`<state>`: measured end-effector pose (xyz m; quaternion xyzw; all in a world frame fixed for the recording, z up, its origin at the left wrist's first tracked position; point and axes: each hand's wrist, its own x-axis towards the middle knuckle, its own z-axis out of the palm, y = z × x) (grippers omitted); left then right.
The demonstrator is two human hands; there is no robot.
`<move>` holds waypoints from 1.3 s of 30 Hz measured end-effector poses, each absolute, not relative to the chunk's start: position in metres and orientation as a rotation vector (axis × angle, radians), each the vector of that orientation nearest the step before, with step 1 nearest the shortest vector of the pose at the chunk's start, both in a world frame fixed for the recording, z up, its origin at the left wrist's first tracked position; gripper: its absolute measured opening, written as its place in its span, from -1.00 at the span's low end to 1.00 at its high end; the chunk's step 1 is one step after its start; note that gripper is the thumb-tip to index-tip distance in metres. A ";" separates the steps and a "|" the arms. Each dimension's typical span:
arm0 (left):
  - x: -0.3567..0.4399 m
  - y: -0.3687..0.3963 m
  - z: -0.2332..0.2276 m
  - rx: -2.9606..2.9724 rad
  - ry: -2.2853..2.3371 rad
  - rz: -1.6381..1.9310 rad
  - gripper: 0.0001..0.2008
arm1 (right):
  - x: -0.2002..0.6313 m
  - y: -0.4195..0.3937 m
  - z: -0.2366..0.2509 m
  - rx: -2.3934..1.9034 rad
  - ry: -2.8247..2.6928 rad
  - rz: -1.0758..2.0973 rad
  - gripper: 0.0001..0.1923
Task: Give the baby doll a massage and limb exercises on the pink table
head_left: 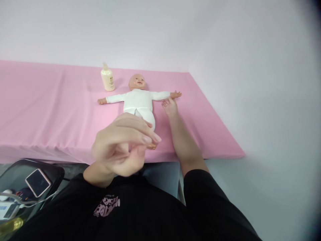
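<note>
Two hands work over a doll [139, 100] lying face-up on the pink sheet [50, 110]: the right hand [170, 106], open, touches its wrist, while the left hand [120, 150], loosely curled and empty, could knock its legs.

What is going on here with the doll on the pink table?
A person leans over a doll lying face up on a pink sheet, arms spread. The right hand rests by the doll's outstretched arm. The left hand is raised near the camera, fingers curled, holding nothing. A bottle stands beside the doll's head.
</note>
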<state>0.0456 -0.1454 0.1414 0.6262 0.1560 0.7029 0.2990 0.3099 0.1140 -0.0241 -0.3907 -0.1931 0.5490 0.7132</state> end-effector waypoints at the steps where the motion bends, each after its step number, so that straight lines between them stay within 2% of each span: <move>1: 0.047 -0.140 0.136 1.682 0.391 1.920 -0.76 | 0.310 0.114 -0.024 -0.861 -0.438 1.213 -0.86; 6: 0.043 -0.131 0.121 1.786 0.294 2.059 -0.87 | 0.312 0.116 -0.027 -0.896 -0.471 1.198 -0.85; 12: 0.038 -0.124 0.111 1.724 0.369 2.060 -0.76 | 0.313 0.117 -0.029 -0.915 -0.485 1.181 -0.87; 19: 0.033 -0.115 0.098 1.766 0.314 2.015 -0.78 | 0.309 0.107 -0.018 -0.918 -0.451 1.195 -0.86; 31: 0.028 -0.113 0.079 1.589 0.443 1.890 -0.54 | 0.313 0.114 -0.024 -0.920 -0.475 1.205 -0.87; 39: 0.024 -0.119 0.076 1.479 0.545 1.801 -0.53 | 0.316 0.116 -0.030 -0.897 -0.509 1.182 -0.77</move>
